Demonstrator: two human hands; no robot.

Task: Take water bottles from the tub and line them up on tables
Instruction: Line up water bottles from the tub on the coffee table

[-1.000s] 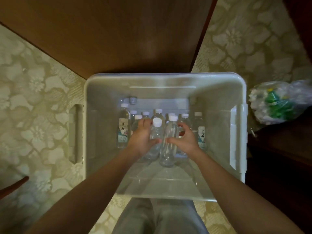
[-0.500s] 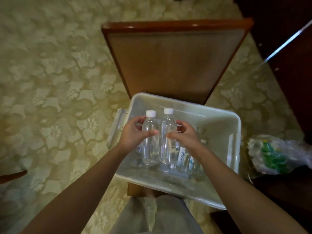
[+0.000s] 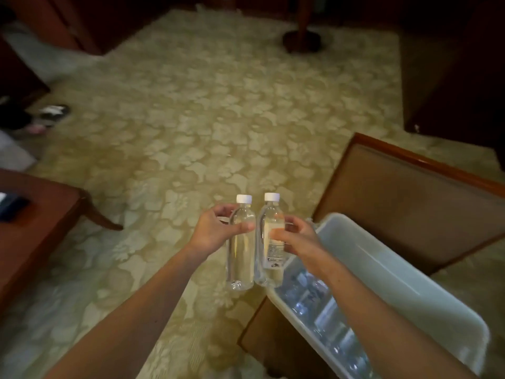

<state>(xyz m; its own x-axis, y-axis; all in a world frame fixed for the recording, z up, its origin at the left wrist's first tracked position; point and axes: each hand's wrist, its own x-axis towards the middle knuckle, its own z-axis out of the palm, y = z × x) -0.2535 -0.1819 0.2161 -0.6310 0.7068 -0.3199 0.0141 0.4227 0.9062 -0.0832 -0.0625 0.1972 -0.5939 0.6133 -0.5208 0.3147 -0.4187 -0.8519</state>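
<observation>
My left hand (image 3: 216, 231) grips a clear water bottle (image 3: 241, 258) with a white cap, upright. My right hand (image 3: 296, 236) grips a second clear bottle (image 3: 269, 258) with a white label, also upright. The two bottles hang side by side, almost touching, over the carpet to the left of the tub. The translucent white tub (image 3: 404, 291) sits at the lower right on a wooden chair seat. Several more bottles (image 3: 314, 299) stand inside it, partly hidden behind my right forearm.
A wooden chair back (image 3: 410, 198) rises behind the tub. A reddish wooden table (image 3: 35, 228) stands at the left with a dark object on it. Patterned carpet fills the middle. Dark furniture lines the far sides, and a round stand base (image 3: 300, 42) sits far ahead.
Both hands have lifted the two bottles out of the tub and carried them left of it. My view has swung left, so the tub now lies at the lower right.
</observation>
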